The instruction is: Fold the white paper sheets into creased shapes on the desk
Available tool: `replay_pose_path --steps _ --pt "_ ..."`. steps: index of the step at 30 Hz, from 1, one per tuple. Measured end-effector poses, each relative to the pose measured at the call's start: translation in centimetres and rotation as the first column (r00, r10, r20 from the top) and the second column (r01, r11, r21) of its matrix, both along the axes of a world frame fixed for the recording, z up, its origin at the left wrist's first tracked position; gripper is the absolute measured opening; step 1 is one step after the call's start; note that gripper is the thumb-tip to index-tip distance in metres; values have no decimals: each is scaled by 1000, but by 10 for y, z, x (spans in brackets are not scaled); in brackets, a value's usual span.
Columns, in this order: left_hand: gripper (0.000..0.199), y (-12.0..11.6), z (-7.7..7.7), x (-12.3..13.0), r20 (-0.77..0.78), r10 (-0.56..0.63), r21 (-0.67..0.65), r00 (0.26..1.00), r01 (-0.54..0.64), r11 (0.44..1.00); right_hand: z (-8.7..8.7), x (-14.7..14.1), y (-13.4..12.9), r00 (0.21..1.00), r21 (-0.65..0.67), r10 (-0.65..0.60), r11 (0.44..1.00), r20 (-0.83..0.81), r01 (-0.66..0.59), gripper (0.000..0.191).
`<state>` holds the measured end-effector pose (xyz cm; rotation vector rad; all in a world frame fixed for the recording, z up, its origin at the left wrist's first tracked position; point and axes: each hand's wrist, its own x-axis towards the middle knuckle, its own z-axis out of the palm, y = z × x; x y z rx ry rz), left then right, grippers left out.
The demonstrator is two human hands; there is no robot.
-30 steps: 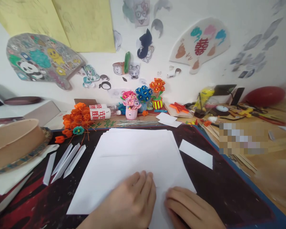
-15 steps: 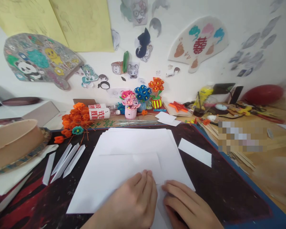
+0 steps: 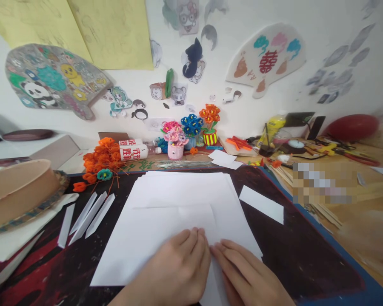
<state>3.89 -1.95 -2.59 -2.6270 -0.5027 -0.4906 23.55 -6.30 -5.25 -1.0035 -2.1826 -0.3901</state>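
A stack of white paper [image 3: 166,187] lies on the dark mat, with a smaller white sheet [image 3: 191,216] on top of it. My left hand [image 3: 185,263] rests on the smaller sheet, its fingers pressed together on the paper near the right part. Close beside it on the right, my right hand [image 3: 249,267] has its fingers curled together over the same paper, the fingertips almost touching my left hand. A strip of white paper shows between the two hands at the bottom. The palms hide part of it.
Several folded paper strips [image 3: 92,216] lie left of the stack, near orange flowers [image 3: 104,155] and a round tan container [image 3: 19,182]. A white card [image 3: 261,204] is to the right. Small flower pots [image 3: 175,151] stand behind; pliers [image 3: 354,155] lie back right.
My right hand has moved slightly left, its fingertips now nearer my left hand. My left hand has barely moved.
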Motion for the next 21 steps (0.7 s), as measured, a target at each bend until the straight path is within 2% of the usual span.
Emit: replay_pose_path --steps 5,11,14,21 --pt "30 5 -3 7 -3 102 -133 995 -102 986 -2 -2 1 1000 17 1 1000 27 -1 37" --pt "34 19 5 14 -44 231 -281 972 -234 931 2 -2 -1 999 -2 0 1000 44 0 38" --pt "34 25 10 18 -52 250 -313 967 -254 915 0 -2 -1 999 8 -2 1000 47 2 38" --pt "35 31 12 21 -70 252 -299 965 -262 918 -2 -1 -2 996 17 10 1000 94 -12 36"
